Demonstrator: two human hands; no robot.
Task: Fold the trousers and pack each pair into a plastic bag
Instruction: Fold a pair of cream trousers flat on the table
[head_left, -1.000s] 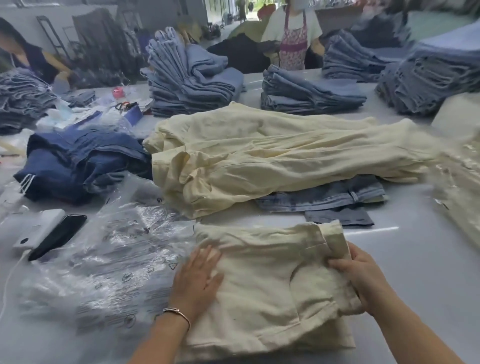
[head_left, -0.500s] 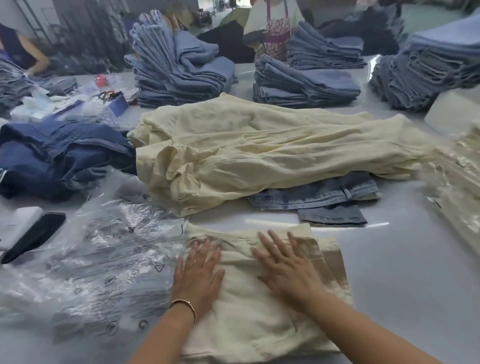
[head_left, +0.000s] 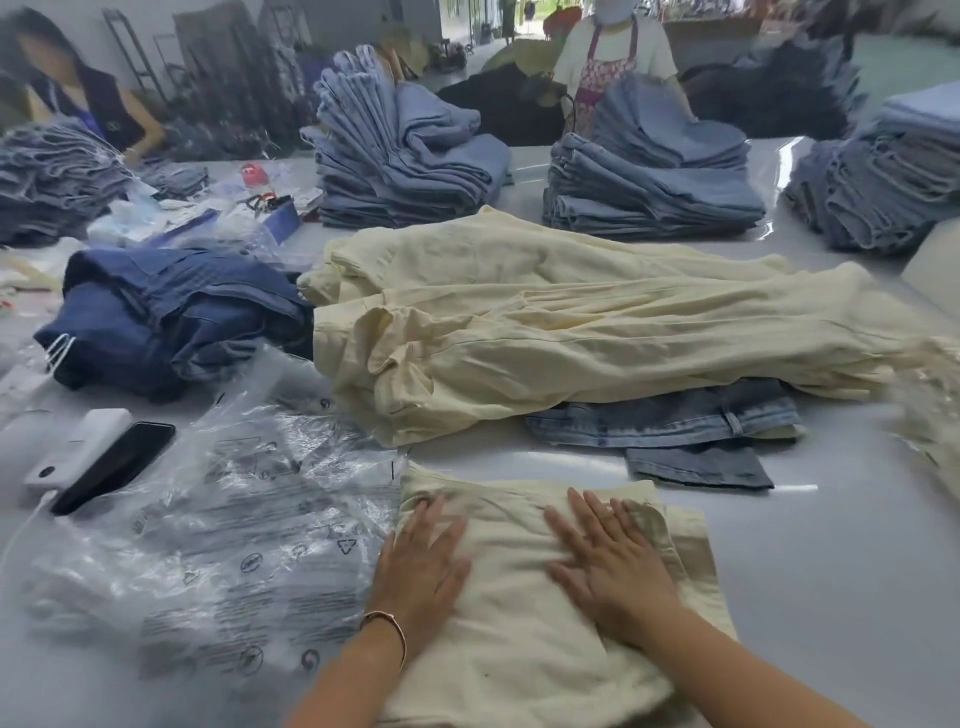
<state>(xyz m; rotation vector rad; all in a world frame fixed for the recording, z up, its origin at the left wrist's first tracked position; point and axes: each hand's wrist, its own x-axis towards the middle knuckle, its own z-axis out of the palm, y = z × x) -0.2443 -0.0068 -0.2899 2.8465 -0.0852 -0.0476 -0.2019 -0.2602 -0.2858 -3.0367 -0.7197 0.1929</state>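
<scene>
— What do our hands have?
— Nothing gripped: left hand (head_left: 423, 564) and right hand (head_left: 610, 564) press flat on the one folded cream pair (head_left: 524, 613) at six o'clock.
— How will it handle?
— We judge it soft, light, floppy; take both side edges.
— Bags?
— A crinkled clear stack (head_left: 223, 540) at nine o'clock, uncountable. More cream trousers (head_left: 571, 332) lie at twelve.

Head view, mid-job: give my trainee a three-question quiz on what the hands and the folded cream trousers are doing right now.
1. True or false: both hands lie flat on the folded cream cotton trousers.
2. Which hand is nearer the clear printed plastic bags: A left, B right?
3. What lies directly beyond the folded pair?

Key:
1. True: left hand and right hand press down with straight fingers.
2. A.
3. A pile of unfolded cream trousers.
</scene>
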